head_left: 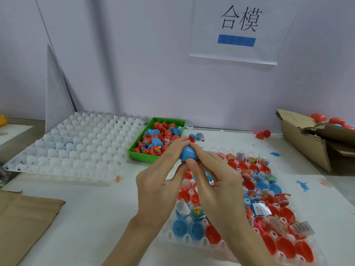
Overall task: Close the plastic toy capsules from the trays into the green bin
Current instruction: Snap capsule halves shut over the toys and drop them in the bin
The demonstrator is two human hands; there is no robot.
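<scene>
Two hands meet at frame centre: my left hand (pixel 161 181) and right hand (pixel 217 175) both curl their fingers (pixel 192 164) round one blue capsule (pixel 189 153). It sits just right of the green bin (pixel 138 150), above the filled tray (pixel 192 244) at lower right on the surface (pixel 92 217).

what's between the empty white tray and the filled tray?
Head view: the green bin of capsules at the back, bare table nearer, and the left hand holding a blue capsule.
</scene>
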